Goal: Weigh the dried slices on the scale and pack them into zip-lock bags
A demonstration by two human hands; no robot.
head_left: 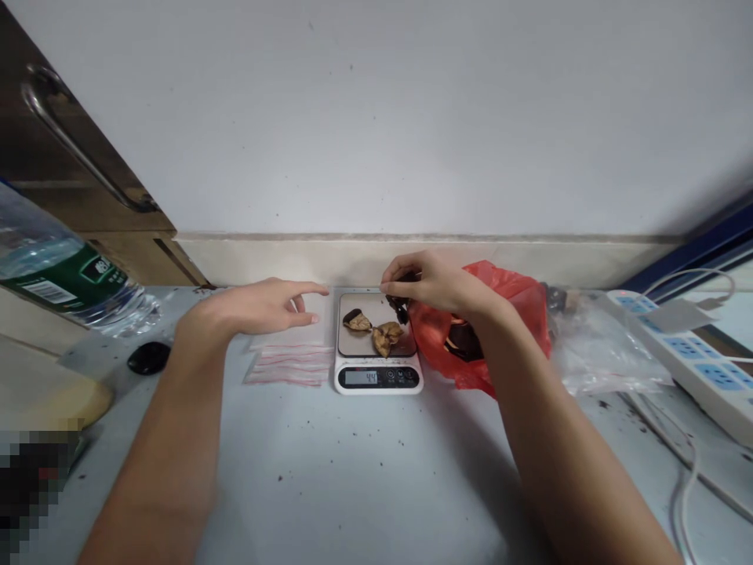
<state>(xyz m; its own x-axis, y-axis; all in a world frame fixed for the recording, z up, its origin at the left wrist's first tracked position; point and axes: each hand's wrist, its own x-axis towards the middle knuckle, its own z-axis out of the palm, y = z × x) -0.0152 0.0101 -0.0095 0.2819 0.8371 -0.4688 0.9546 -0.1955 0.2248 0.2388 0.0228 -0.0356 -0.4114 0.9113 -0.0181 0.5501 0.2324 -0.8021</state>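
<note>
A white digital scale (378,380) sits on the table, its display showing what looks like 44 or 4.4. On its plate lie a few dried brown pieces (387,338), like dried mushroom or peel. Above the plate's right back corner, my right hand (424,281) pinches a dark dried piece (401,308). My left hand (276,304) is left of the scale, fingers apart and holding nothing, above a stack of clear zip bags (292,366) with red seal lines. An open red plastic bag (518,302) with more dried pieces (462,339) stands right of the scale, partly behind my right forearm.
A water bottle (70,271) with a green label and a black oval object (149,358) are at the left. Clear plastic bags (605,345), a white power strip (694,365) and cables (688,463) lie at the right. A wall (400,118) rises behind; dark crumbs dot the table.
</note>
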